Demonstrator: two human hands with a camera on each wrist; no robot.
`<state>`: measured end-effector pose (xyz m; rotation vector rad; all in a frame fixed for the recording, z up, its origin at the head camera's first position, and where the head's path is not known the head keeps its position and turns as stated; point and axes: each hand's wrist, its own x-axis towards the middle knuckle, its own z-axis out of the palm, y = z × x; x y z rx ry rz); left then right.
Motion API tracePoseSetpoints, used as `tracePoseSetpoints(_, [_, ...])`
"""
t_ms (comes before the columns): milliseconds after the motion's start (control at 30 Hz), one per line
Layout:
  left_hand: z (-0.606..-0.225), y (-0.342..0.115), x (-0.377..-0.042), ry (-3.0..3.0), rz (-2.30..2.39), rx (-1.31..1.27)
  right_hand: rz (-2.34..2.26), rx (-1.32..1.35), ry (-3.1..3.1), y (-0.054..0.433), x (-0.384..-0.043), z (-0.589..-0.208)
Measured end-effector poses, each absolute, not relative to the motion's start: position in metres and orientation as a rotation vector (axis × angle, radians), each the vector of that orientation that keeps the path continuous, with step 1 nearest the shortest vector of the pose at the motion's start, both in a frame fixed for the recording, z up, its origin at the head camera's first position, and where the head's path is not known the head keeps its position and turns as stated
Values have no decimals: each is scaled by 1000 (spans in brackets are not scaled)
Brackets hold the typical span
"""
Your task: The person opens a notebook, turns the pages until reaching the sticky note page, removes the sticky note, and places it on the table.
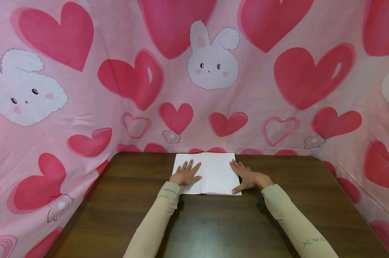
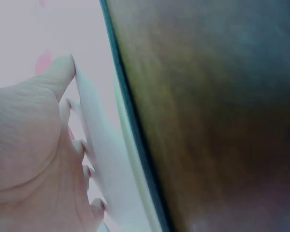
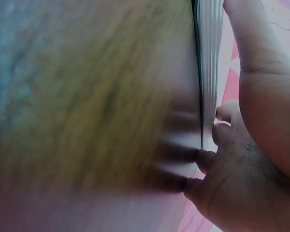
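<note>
An open book [image 1: 215, 172] with blank white pages lies at the far edge of the dark wooden table [image 1: 213, 225]. My left hand [image 1: 185, 174] rests flat on the left page, fingers spread and straight. My right hand [image 1: 246, 178] lies over the book's right edge, its thumb along the near right corner. In the left wrist view my left hand [image 2: 29, 145] touches the white page [image 2: 106, 159] with its fingertips. In the right wrist view my right hand [image 3: 251, 145] straddles the stack of page edges [image 3: 209, 72], thumb above and fingertips down by the table [image 3: 87, 96].
A pink cloth [image 1: 84, 107] printed with red hearts and white rabbits hangs behind and around the table. Both arms wear cream sleeves [image 1: 155, 222]. Bare wood [image 2: 217, 121] stretches in front of the book.
</note>
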<state>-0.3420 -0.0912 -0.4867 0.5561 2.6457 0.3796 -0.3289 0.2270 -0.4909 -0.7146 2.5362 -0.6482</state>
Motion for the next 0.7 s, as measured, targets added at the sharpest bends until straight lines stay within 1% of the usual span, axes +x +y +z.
tracePoseSetpoints(300, [-491, -89, -346, 2664, 387, 545, -659, -709, 2537, 228, -326, -491])
tracePoseSetpoints(533, [-485, -88, -341, 2689, 367, 515, -676, -732, 2537, 227, -325, -489])
tracePoseSetpoints(700, [-480, -88, -333, 2750, 347, 626, -673, -715, 2538, 227, -326, -488])
